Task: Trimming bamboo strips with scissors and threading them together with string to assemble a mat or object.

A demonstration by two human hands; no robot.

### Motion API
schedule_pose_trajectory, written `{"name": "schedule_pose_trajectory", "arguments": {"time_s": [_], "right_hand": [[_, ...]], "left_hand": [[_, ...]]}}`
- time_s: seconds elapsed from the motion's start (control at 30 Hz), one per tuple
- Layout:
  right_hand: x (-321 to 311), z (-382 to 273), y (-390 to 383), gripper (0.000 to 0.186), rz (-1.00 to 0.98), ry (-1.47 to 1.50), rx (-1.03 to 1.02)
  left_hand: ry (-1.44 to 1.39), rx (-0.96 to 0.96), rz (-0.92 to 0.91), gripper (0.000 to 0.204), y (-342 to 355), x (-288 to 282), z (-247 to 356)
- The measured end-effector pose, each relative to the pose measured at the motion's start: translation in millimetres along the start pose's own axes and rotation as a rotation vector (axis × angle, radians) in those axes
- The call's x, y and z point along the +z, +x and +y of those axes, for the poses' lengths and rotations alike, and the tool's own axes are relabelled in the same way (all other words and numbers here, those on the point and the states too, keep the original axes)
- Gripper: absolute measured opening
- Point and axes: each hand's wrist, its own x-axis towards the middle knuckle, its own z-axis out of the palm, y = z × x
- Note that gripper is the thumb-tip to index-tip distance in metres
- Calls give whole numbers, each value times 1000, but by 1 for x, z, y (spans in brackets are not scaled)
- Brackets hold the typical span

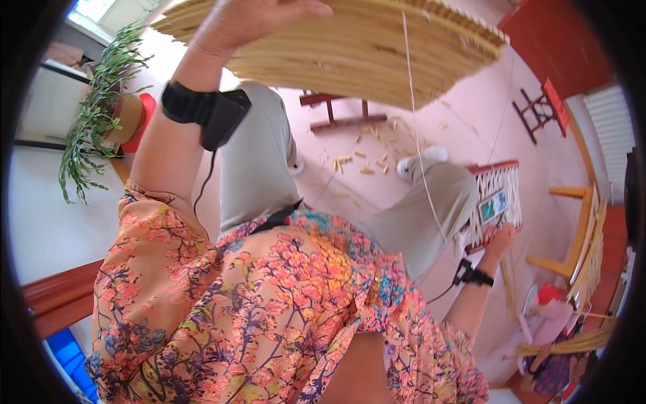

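A wide mat of pale straw-coloured stalks (336, 57) stands up across the top of the view, bound along its upper edge. My left hand (269, 17) lies against its upper left part, fingers stretched out and partly cut off by the frame. A thin white string (412, 87) hangs down the mat's face and runs to near my right knee. Low at the right, my right hand (498, 241) has its fingers curled together beside a folding stool (513, 185) with white cord webbing. Whatever those fingers hold is too small to make out. A phone (493, 207) rests on that stool.
Short cut stalk pieces (367, 170) litter the pink floor between my feet. Beyond stand a dark red wooden stand (348, 126) and another folding stool (542, 111). A potted plant (101, 114) is at the left. A wooden chair (572, 232) and a stalk bundle (568, 342) are at the right.
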Motion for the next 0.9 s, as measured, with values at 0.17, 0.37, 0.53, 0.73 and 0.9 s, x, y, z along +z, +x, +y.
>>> {"name": "schedule_pose_trajectory", "arguments": {"time_s": [0.17, 0.37, 0.53, 0.73, 0.9], "right_hand": [[48, -224, -99, 9, -94, 315, -518], [124, -361, -159, 14, -320, 322, -1178], [161, -409, -173, 15, -328, 486, -1241], [175, -407, -162, 12, -287, 568, -1197], [178, -404, -160, 11, -293, 587, -1178]], "left_hand": [[87, 61, -84, 37, 1, -6, 2], [43, 45, -54, 27, 11, 11, -9], [-43, 113, -75, 30, 23, 14, 5], [-216, 144, -56, 40, 24, 21, 11], [-158, 144, -7, 25, 27, 27, 21]]}}
